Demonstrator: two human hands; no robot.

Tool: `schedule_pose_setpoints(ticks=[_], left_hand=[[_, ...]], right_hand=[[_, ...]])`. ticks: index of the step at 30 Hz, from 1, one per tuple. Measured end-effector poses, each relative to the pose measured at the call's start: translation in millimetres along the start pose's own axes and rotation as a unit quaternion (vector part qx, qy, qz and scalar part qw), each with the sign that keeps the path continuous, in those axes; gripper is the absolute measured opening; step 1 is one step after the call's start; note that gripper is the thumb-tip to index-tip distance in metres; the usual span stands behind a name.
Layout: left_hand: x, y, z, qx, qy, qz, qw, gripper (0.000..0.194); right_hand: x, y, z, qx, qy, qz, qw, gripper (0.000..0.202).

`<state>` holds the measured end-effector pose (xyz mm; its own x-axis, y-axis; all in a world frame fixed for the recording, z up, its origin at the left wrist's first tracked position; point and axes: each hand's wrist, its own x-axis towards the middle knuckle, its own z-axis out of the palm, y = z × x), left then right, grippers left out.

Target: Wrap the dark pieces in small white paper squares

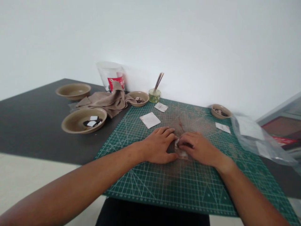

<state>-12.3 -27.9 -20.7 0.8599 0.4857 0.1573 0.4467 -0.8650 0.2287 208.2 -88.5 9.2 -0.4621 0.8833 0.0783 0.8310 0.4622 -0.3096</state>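
My left hand (pixel 159 146) lies low on the green cutting mat (pixel 145 185), fingers stretched out and thumb apart. Its thumb and fingertips rest beside a small pale, brown-stained square (pixel 182 154), whose edges are partly hidden by both hands. From the right, my right hand (pixel 202 147) reaches over this square with its fingers pinched together. Whatever is between those fingertips is too small and blurred to name. Brown dust spreads over the mat around the hands.
White squares (pixel 150 120) lie on the mat. Small bowls (pixel 138 99) hold brown bits; a larger bowl (pixel 84 121) holds black and white pieces. Nearby are a brown cloth (pixel 103 100), a clear bucket (pixel 110 73), a green jar (pixel 154 96) with sticks, and a plastic bag (pixel 254 138).
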Motion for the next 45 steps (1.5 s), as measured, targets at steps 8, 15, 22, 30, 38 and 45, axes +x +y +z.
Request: schedule_pose_setpoints(ticks=[8, 15, 22, 30, 38, 45], left_hand=[[0, 1, -1.1, -0.009, 0.0, 0.001, 1.0, 0.066], [0, 0, -0.3, -0.034, 0.015, -0.003, 0.999, 0.065], [21, 13, -17.8, -0.145, 0.155, 0.005, 0.977, 0.044], [46, 28, -18.3, -0.219, 0.241, -0.028, 0.945, 0.021], [44, 20, -12.0, -0.229, 0.335, 0.045, 0.913, 0.015], [37, 17, -13.1, -0.316, 0.255, 0.023, 0.914, 0.025]], right_hand=[[-4, -2, -2, 0.019, -0.041, -0.04, 0.998, 0.005], [2, 6, 6, 0.04, 0.06, 0.058, 0.996, 0.007], [2, 16, 10, 0.459, 0.233, 0.146, 0.845, 0.014], [11, 9, 14, 0.744, 0.208, 0.078, 0.63, 0.017], [7, 7, 15, 0.742, 0.167, 0.092, 0.642, 0.019], [2, 6, 17, 0.711, 0.158, 0.131, 0.673, 0.023]])
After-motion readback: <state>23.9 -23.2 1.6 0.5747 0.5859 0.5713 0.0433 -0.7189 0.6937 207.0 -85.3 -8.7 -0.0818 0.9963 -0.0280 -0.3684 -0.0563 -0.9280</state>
